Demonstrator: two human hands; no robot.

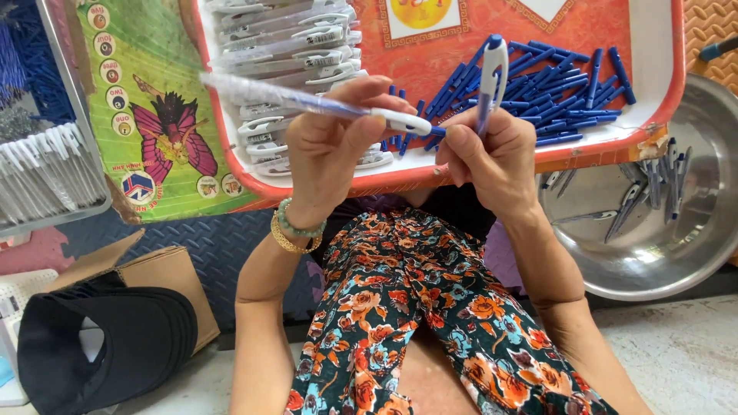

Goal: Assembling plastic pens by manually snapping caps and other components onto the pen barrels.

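Two hands over red tray. Left hand pinches clear pen barrel horizontally; right hand pinches white-blue pen upright. Advice: steady barrel, align tips squarely. Loose blue pen parts behind.

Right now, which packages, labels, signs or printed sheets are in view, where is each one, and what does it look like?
Printed poster: upper left, under the red tray; green sheet with a pink butterfly and small round picture labels along its edges.
Red tray: top centre, behind both hands; orange-red patterned base with a white panel bearing a yellow disc.
Cardboard box: lower left, on the floor; plain brown, flaps open.
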